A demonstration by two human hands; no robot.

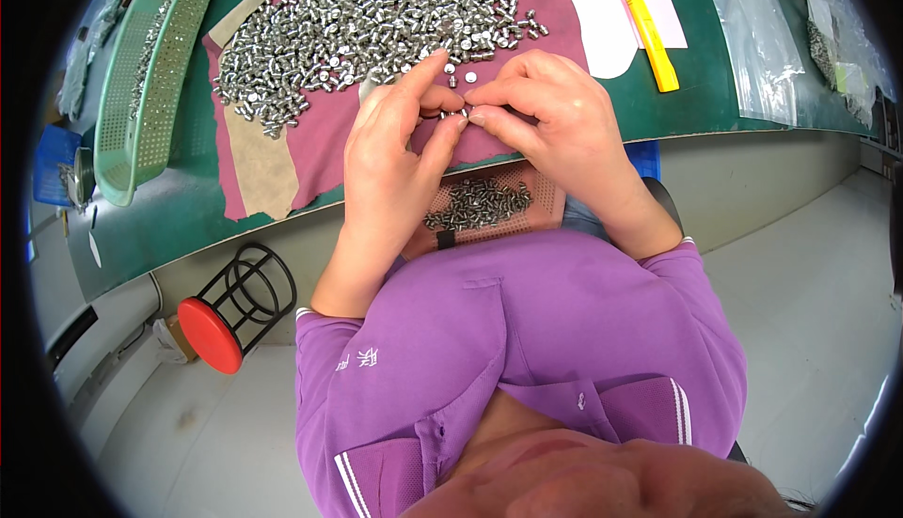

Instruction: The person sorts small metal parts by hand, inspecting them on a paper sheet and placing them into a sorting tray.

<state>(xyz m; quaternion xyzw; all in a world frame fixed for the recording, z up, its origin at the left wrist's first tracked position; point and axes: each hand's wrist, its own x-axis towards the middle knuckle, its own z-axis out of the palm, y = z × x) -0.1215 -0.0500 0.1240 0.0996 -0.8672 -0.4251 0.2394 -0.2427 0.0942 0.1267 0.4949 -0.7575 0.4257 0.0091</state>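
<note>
My left hand point(395, 128) and my right hand point(555, 109) meet over the near edge of a maroon cloth point(320, 156). Thumb and fingers of both hands are pinched together around a small shiny metal fitting point(454, 115), mostly covered by the fingertips. Just beyond my fingertips, a few loose fittings point(470, 77) lie apart from a broad heap of small silver metal fittings point(367, 29) spread over the cloth. Below my hands, a pink plastic basket point(550, 200) at the table edge holds many more of these metal pieces.
A green mesh basket point(118, 156) with metal pieces stands on the left of the green table point(141, 236). At the right lie a yellow utility knife point(647, 34), paper point(602, 29) and clear plastic bags point(752, 39). A red-topped stool point(212, 333) stands on the floor at left.
</note>
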